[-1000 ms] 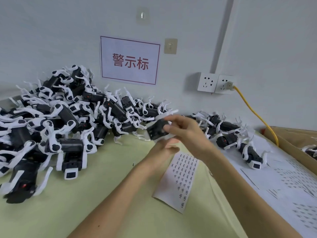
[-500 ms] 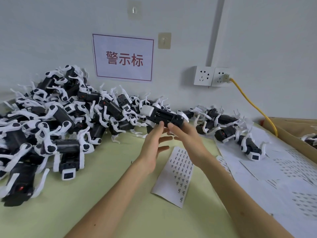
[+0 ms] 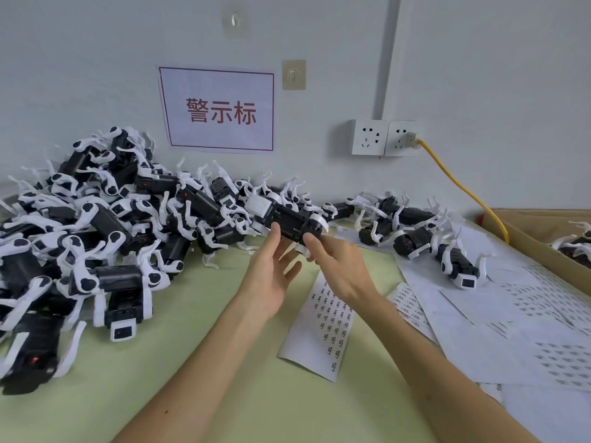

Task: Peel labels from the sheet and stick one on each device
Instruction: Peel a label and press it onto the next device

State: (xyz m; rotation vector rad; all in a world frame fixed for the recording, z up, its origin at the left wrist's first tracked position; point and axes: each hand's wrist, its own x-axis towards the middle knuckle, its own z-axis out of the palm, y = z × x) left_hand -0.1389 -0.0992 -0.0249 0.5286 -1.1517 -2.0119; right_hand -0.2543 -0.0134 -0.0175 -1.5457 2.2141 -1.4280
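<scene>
The right hand (image 3: 339,270) pinches one device (image 3: 292,222) between thumb and fingers at its right end and holds it above the surface (image 3: 192,346), long axis roughly level. The left hand (image 3: 271,276) is spread wide with straight fingers; its fingertips (image 3: 275,230) touch the left end of the same device and do not curl round it. The label sheet (image 3: 323,330) lies flat on the surface directly below both hands; the right wrist covers its upper edge. Further loose sheets (image 3: 479,314) overlap one another to the right of it. A large pile of devices (image 3: 96,235), black with white limbs, fills the left side and reaches up to the held device from behind. A shorter row of devices (image 3: 415,238) lies on the loose sheets at the right. A cardboard box (image 3: 527,231) stands at the far right edge. On the wall behind are a sign (image 3: 220,108), two wall sockets (image 3: 383,137) and a yellow cable (image 3: 463,187) plugged into the right one.
</scene>
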